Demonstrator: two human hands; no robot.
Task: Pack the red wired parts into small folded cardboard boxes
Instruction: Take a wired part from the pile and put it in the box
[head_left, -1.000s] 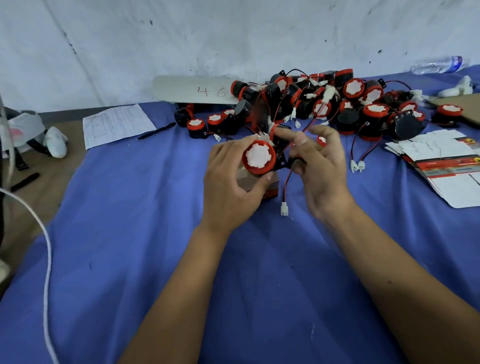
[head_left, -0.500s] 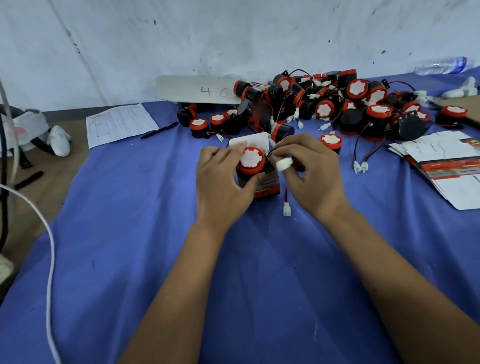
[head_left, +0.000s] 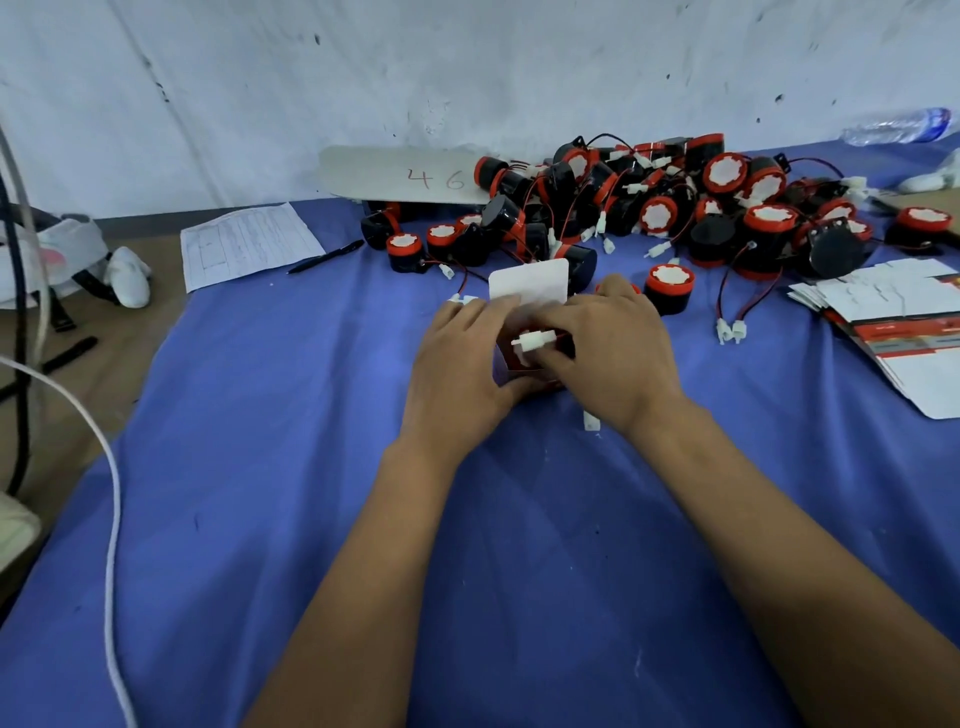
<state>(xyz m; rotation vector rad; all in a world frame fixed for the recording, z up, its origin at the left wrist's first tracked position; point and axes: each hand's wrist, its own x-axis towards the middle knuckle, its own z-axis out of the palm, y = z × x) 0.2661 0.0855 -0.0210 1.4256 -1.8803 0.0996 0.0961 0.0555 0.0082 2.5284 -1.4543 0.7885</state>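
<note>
A scuffed white wall (head_left: 467, 67) rises behind the blue-covered table (head_left: 291, 467).

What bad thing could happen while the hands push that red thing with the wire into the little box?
1. The white plug lies across the box opening under the right hand. It may get pinched when the white flap closes.
2. Another white plug lies outside near the right wrist; whether it belongs to this part is unclear, but it could be left dangling.
3. The left hand grips thin card; squeezing hard might crush it.
</note>
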